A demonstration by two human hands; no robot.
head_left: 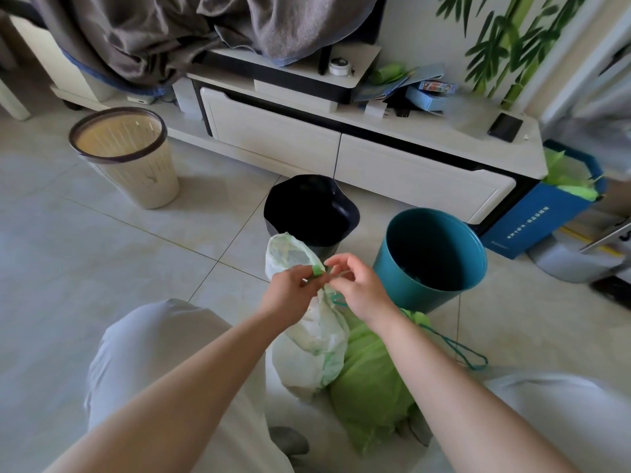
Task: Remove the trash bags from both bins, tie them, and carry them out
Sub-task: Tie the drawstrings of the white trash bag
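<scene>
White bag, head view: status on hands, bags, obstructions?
Left hand and right hand pinching white bag drawstring, mid-tie. Green bag cinched, on floor. Teal bin bagless. Nothing obstructing.

White trash bag (309, 346) with green drawstring, lime-green bag (370, 387), teal bin (431, 259), black bin (310, 208), cream slatted bin (128, 155) with dark rim, pale grey floor tiles (102, 240)

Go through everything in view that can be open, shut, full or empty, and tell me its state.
White plastic trash bag: out of bin, mouth open, both hands on drawstring.
Green plastic trash bag: tied, on floor.
Teal round bin: bag removed.
Black bin: unlined.
Beige slatted bin: empty.
Left hand: pinching.
Right hand: pinching.
</scene>
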